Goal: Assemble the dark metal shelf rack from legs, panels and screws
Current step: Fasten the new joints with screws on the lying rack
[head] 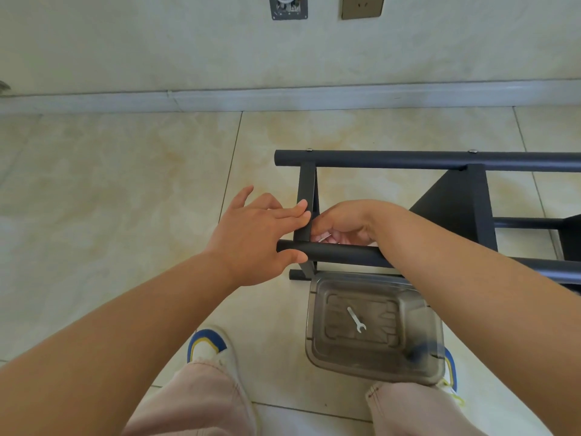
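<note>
Nearest: pink trouser legs [201,401] and white sneakers with blue-yellow toes [209,343] on a cream tiled floor [110,190]. Between the feet, clear plastic tray [375,366] holding a small flat spanner [356,319]; no readable writing anywhere. Just beyond, dark metal shelf rack [434,160] lying on its side, legs horizontal, two screw heads [310,149] showing on the far leg. Left hand [254,234] fingers straight, thumb under near leg [339,252], fingertips against end panel [306,199]. Right hand [344,223] curled behind that panel, pinching something small, unclear what. Behind: baseboard [283,99], wall socket [362,6].
</note>
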